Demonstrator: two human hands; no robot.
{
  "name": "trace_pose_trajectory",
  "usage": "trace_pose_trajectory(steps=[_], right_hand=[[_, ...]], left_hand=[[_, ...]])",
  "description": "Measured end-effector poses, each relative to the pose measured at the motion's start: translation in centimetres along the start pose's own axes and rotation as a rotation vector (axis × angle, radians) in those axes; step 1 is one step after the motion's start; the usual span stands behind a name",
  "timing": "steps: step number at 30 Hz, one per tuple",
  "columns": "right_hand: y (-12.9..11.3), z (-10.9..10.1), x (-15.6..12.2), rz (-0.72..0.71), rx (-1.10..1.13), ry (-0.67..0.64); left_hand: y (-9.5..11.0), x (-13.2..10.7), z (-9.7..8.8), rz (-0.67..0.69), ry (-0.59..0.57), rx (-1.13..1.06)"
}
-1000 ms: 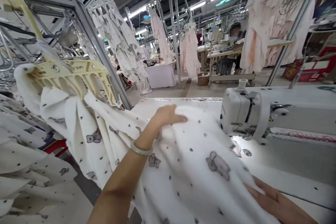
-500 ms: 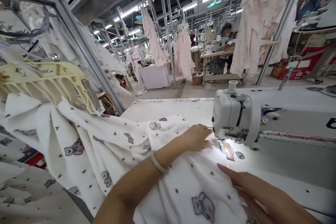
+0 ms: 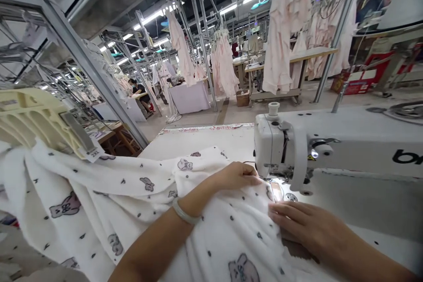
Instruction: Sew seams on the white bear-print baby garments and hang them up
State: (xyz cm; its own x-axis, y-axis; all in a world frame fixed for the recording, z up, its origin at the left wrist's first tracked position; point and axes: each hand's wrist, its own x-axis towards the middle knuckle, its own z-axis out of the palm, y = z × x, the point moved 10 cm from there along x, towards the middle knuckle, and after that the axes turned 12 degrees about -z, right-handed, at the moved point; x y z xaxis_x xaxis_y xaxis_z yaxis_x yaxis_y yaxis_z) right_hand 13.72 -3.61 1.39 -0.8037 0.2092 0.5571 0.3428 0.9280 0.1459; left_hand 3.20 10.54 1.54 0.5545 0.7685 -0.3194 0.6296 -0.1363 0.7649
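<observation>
The white bear-print fabric (image 3: 198, 211) lay spread over the near left part of the sewing table (image 3: 205, 139), its leading edge drawn up to the lit spot under the head of the white sewing machine (image 3: 280, 150). From there the cloth ran back and to the left, off the table edge and up to a cream plastic hanger clamp (image 3: 36, 119) that held its far end, so its long axis stretched from the needle area leftward toward that clamp.

Both hands rested on the cloth beside the machine head. The left hand (image 3: 236, 175) lay on the far side of the edge, fingers curled loosely down on the fabric just left of the presser foot, and it was the nearer of the two to the needle. Whether those fingers pinched a fold could not be told. A pale bangle (image 3: 185, 214) circled that wrist. The right hand (image 3: 306, 224) lay flat on the near side, fingers together and extended, pressing the cloth to the table just in front of the foot; it gripped nothing. The edge of the fabric sat between the two hands, with the bulk of it trailing behind the left forearm.

Beyond the table, pink garments (image 3: 224, 64) hung from overhead rails among other work tables.
</observation>
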Motion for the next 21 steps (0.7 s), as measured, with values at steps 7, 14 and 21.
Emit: trace_pose_trajectory(steps=[7,14,21], right_hand=[[-1.5,-1.8,2.3,0.025,0.110,0.005],[-3.0,-4.1,3.4,-0.054,0.013,0.043],[-2.0,-4.9,4.1,-0.048,-0.032,0.098]], left_hand=[[-0.2,-1.9,1.6,0.023,0.144,-0.006],[0.4,-4.5,2.4,0.018,0.266,0.178],[-0.1,-3.5,2.6,-0.042,0.297,0.249]])
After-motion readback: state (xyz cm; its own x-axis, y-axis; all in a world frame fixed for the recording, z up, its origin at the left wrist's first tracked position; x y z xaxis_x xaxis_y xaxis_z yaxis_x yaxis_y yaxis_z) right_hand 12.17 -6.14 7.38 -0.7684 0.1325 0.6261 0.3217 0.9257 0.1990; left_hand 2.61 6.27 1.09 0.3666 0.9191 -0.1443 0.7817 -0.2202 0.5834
